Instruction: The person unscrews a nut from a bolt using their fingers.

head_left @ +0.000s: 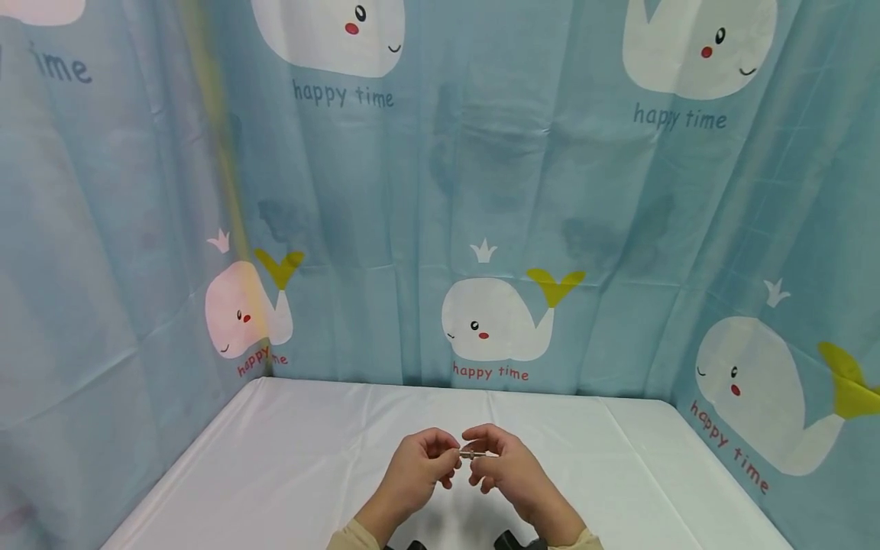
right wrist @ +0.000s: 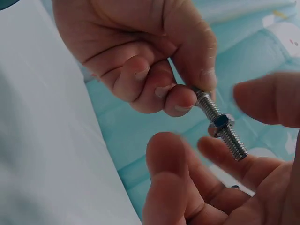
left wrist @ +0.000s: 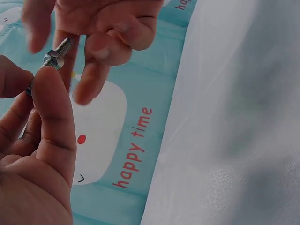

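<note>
My left hand [head_left: 415, 467] pinches a silvery threaded bolt [left wrist: 64, 45] at one end between thumb and fingers, above the table. The bolt's head end is hidden in that grip. A hex nut [right wrist: 221, 123] sits partway along the thread, with bare thread beyond it. Around the free end is my right hand [head_left: 514, 467], its thumb and fingers spread apart. In the right wrist view, gaps show between the right fingertips and the nut. A small dark bit [right wrist: 235, 187] shows low among the right fingers.
A white cloth covers the table [head_left: 289, 435] beneath both hands. Blue curtains [head_left: 426, 191] printed with whales stand along the back and both sides. Dark wrist-worn pieces [head_left: 512, 541] show at the bottom edge, near the light sleeves [head_left: 355, 537].
</note>
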A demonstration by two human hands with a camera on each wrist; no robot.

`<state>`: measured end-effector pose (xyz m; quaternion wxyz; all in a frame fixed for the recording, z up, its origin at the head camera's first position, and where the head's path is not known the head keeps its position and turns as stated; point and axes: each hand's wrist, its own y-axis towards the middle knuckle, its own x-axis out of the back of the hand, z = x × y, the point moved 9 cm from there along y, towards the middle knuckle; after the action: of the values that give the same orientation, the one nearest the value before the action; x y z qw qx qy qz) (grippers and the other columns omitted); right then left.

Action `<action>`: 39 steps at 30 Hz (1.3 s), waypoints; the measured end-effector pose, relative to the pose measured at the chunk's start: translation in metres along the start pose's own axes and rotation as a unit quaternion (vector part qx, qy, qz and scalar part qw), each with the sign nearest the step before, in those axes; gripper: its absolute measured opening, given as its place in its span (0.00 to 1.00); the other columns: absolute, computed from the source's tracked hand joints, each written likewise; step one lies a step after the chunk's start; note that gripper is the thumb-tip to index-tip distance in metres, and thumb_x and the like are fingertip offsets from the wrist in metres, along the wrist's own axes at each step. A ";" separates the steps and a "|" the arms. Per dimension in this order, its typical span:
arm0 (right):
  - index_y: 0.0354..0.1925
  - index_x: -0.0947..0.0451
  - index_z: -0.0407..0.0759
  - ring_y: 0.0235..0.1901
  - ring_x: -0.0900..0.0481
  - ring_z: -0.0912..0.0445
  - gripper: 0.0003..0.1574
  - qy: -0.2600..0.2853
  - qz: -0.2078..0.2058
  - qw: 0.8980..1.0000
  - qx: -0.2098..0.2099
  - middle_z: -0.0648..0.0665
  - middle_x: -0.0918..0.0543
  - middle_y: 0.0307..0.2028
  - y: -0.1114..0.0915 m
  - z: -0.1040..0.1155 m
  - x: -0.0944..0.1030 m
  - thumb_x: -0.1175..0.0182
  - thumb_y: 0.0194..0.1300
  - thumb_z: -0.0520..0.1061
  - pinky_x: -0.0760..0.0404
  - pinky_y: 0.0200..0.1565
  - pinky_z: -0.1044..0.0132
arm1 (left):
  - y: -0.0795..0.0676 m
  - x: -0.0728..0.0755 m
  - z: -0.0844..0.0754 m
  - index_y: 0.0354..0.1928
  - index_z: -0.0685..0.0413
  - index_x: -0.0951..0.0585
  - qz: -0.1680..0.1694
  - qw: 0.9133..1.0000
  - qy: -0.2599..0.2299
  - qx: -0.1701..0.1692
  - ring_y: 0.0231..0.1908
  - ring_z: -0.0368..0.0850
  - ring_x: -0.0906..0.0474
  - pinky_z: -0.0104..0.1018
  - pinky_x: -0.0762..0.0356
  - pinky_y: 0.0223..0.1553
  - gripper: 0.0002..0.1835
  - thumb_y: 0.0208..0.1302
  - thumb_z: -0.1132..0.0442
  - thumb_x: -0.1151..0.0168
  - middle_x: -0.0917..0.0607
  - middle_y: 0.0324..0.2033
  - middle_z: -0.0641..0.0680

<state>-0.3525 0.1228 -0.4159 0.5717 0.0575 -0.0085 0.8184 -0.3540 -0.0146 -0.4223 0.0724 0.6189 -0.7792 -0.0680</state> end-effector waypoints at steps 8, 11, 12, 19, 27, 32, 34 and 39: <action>0.43 0.21 0.35 0.20 0.25 0.55 0.22 -0.002 -0.003 1.000 -0.013 0.42 0.19 0.25 0.000 -0.005 0.000 0.46 0.76 0.54 0.22 0.24 0.65 | -0.001 0.000 -0.001 0.39 0.60 0.18 -0.001 1.000 0.003 0.002 0.25 0.46 0.23 0.38 0.18 0.28 0.04 0.66 0.66 0.37 0.16 0.28 0.56; 0.46 0.22 0.35 0.22 0.24 0.53 0.14 0.000 -0.015 1.000 -0.009 0.42 0.20 0.29 0.000 -0.003 0.001 0.43 0.72 0.46 0.23 0.25 0.65 | -0.001 0.000 -0.002 0.39 0.61 0.18 -0.001 1.000 0.002 0.002 0.25 0.46 0.23 0.38 0.18 0.28 0.04 0.66 0.67 0.37 0.16 0.28 0.56; 0.48 0.23 0.35 0.23 0.24 0.53 0.14 0.004 -0.022 1.000 -0.009 0.41 0.20 0.31 0.000 -0.003 0.003 0.42 0.70 0.43 0.23 0.26 0.64 | -0.001 0.001 -0.002 0.39 0.61 0.18 -0.001 1.000 0.001 0.002 0.25 0.46 0.23 0.38 0.18 0.28 0.04 0.65 0.67 0.38 0.16 0.28 0.56; 0.50 0.24 0.35 0.23 0.23 0.53 0.20 0.019 -0.057 0.998 -0.025 0.42 0.18 0.34 0.002 -0.007 0.010 0.41 0.71 0.51 0.23 0.26 0.65 | -0.002 0.001 -0.002 0.40 0.62 0.18 -0.003 1.000 0.000 0.001 0.25 0.46 0.23 0.38 0.18 0.27 0.05 0.66 0.67 0.37 0.16 0.28 0.56; 0.44 0.23 0.34 0.24 0.23 0.53 0.13 0.027 -0.041 0.999 0.001 0.41 0.19 0.32 0.003 -0.005 0.008 0.39 0.69 0.44 0.23 0.26 0.65 | -0.001 0.002 -0.004 0.40 0.62 0.18 -0.002 1.000 -0.002 0.001 0.25 0.46 0.23 0.38 0.18 0.28 0.05 0.66 0.66 0.36 0.16 0.28 0.56; 0.50 0.24 0.35 0.27 0.21 0.52 0.16 0.039 -0.038 0.998 -0.004 0.40 0.18 0.39 0.003 -0.005 0.007 0.40 0.66 0.42 0.23 0.27 0.65 | -0.002 0.002 -0.005 0.40 0.62 0.19 -0.002 1.000 -0.005 0.002 0.26 0.46 0.23 0.38 0.18 0.28 0.05 0.65 0.67 0.37 0.17 0.28 0.56; 0.48 0.24 0.34 0.25 0.22 0.53 0.17 0.037 -0.030 0.999 -0.011 0.41 0.18 0.35 0.002 -0.005 0.005 0.41 0.70 0.47 0.23 0.27 0.65 | -0.002 0.002 -0.006 0.40 0.63 0.19 -0.001 1.000 -0.004 0.002 0.26 0.46 0.23 0.38 0.18 0.28 0.05 0.66 0.67 0.36 0.17 0.28 0.56; 0.43 0.22 0.34 0.23 0.23 0.53 0.17 0.022 -0.029 0.999 -0.006 0.41 0.18 0.28 0.002 -0.004 0.003 0.41 0.72 0.49 0.23 0.26 0.65 | -0.002 0.003 -0.006 0.40 0.63 0.19 -0.001 1.000 0.002 -0.001 0.26 0.46 0.23 0.38 0.18 0.28 0.05 0.66 0.66 0.37 0.17 0.28 0.56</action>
<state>-0.3557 0.1250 -0.4200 0.5953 0.0362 0.0004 0.8027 -0.3517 -0.0177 -0.4166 0.0745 0.6195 -0.7786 -0.0673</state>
